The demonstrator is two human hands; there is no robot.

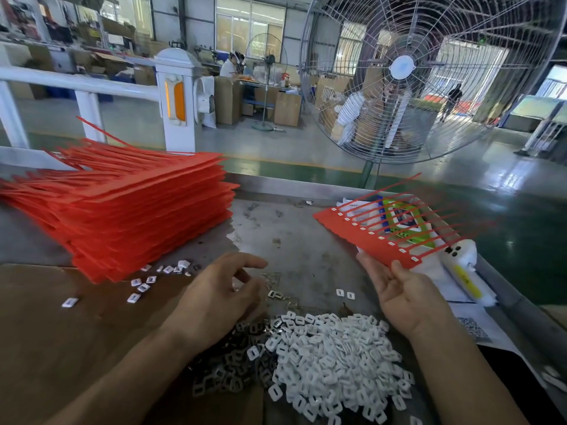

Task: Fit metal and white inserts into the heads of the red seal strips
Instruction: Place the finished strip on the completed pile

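Red seal strips [372, 236], joined as one comb-like sheet, are held up near the right edge of the table [306, 234] by the right hand [405, 294]. The sheet's lower corner is pinched between thumb and fingers. White inserts already sit in the row of heads along its band, while the thin tails fan out over a printed packet and a white wrapped bundle [463, 271] at that edge.

The left hand [221, 294] hovers palm-down mid-table over the metal inserts [233, 360], fingers loosely curled. Whether the fingertips pinch a piece cannot be told. Beside the metal pile, toward the near edge, lies the heap of white inserts [334, 360]. A few assembled-looking pieces are scattered near the tall stack of red strip sheets [122, 210] on the left side.

This sheet looks finished or nearly so, judging by the filled heads. The step in hand seems to be setting it aside while gathering parts for the next. That would call for a clean single pickup from the tangled metal pile.

A QR-style pattern shows on a paper at the right edge. The packet's print is too blurred to read.
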